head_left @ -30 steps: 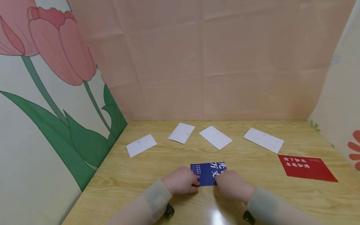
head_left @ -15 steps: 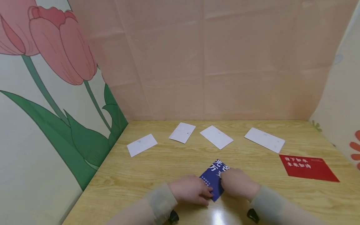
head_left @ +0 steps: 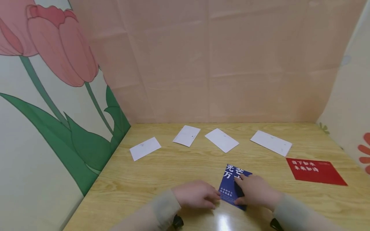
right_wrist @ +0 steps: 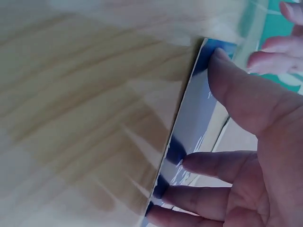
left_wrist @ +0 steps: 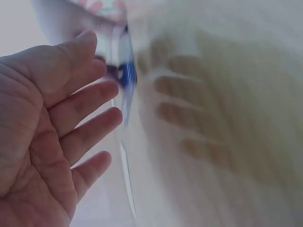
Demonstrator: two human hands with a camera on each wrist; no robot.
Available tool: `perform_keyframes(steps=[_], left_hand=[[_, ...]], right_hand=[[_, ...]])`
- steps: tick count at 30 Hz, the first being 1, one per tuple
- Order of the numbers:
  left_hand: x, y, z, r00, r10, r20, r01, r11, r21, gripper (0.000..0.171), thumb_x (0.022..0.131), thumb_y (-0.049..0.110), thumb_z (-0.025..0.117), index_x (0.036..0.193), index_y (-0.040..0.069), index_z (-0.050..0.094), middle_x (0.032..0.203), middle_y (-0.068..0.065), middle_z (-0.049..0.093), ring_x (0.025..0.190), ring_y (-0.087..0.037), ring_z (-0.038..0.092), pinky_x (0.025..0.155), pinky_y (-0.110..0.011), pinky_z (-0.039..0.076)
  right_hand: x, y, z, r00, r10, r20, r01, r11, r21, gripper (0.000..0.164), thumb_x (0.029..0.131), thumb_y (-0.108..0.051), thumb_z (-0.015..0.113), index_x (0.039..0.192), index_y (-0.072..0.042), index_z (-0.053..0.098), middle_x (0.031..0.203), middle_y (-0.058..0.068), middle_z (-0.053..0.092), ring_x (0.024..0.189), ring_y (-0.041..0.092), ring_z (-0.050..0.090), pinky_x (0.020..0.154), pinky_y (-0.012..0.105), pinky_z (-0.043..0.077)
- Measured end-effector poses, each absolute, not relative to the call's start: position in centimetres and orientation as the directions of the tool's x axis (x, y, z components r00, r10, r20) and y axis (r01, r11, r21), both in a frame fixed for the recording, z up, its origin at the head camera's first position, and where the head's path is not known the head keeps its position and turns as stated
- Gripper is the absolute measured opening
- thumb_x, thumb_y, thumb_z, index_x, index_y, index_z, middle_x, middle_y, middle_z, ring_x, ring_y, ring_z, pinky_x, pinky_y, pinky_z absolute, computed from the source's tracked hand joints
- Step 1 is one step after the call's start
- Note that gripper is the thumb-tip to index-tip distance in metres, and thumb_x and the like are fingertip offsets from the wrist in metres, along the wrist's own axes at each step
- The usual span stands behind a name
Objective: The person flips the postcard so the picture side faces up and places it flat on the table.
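Note:
A dark blue postcard with white characters [head_left: 226, 185] lies near the front middle of the table, slightly tilted, its large characters at the far end. My right hand [head_left: 258, 193] rests on its right part, thumb at the near end and fingertips farther up. In the right wrist view the thumb and fingertips of the right hand [right_wrist: 270, 113] press on the card's face, spread apart. My left hand [head_left: 197, 194] is beside the card's left edge. The left wrist view shows this left hand [left_wrist: 42, 118] with loose, spread fingers and nothing in them.
Several white cards, one at the far left [head_left: 145, 149] and one at the far right [head_left: 271, 143], lie in a row at the back. A red card [head_left: 316, 173] lies at the right. Walls and a pinkish sheet [head_left: 208, 64] bound the wooden table [head_left: 121, 189].
The blue postcard has turned counterclockwise from lying crosswise to nearly lengthwise and shifted right. Both hands moved right. The left fingers have come off the card; the right fingers have spread.

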State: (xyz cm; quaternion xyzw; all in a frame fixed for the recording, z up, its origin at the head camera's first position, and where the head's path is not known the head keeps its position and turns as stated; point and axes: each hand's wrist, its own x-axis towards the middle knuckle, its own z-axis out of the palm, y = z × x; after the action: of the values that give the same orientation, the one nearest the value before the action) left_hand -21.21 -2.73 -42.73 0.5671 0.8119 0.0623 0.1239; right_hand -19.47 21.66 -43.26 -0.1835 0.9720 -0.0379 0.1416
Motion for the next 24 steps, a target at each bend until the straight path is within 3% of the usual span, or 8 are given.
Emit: perform_keyframes(steps=[8, 13, 24], left_hand=[[-23.2, -7.8, -42.8, -0.575, 0.811, -0.105, 0.754, 0.576, 0.316, 0.038, 0.095, 0.034, 0.061, 0.128, 0.016, 0.063, 0.134, 0.005, 0.057, 0.123, -0.01, 0.052, 0.104, -0.027, 0.037], [-24.3, -11.1, -43.3, -0.715, 0.688, -0.124, 0.596, 0.693, 0.406, 0.038, 0.095, 0.032, 0.061, 0.129, 0.015, 0.062, 0.135, 0.002, 0.056, 0.125, -0.015, 0.051, 0.105, -0.034, 0.038], [-26.3, -18.3, -44.4, -0.93, 0.362, -0.066, 0.286, 0.823, 0.491, 0.043, 0.097, 0.03, 0.058, 0.133, 0.007, 0.058, 0.141, -0.008, 0.05, 0.132, -0.028, 0.044, 0.107, -0.046, 0.034]], right_hand=[[-19.9, 25.8, -43.9, -0.902, -0.331, -0.277, -0.312, 0.944, -0.111, 0.09, 0.067, -0.069, 0.071, 0.131, -0.007, 0.059, 0.133, 0.023, 0.054, 0.114, 0.05, 0.053, 0.093, 0.065, 0.038], [-20.7, 28.3, -44.0, -0.901, -0.332, -0.281, -0.311, 0.943, -0.116, 0.091, 0.067, -0.069, 0.07, 0.134, -0.009, 0.057, 0.135, 0.021, 0.053, 0.115, 0.049, 0.052, 0.092, 0.066, 0.038], [-22.5, 31.9, -44.2, -0.9, -0.287, -0.328, -0.248, 0.956, -0.156, 0.094, 0.067, -0.068, 0.071, 0.14, -0.013, 0.05, 0.144, 0.022, 0.043, 0.12, 0.055, 0.043, 0.088, 0.07, 0.037]])
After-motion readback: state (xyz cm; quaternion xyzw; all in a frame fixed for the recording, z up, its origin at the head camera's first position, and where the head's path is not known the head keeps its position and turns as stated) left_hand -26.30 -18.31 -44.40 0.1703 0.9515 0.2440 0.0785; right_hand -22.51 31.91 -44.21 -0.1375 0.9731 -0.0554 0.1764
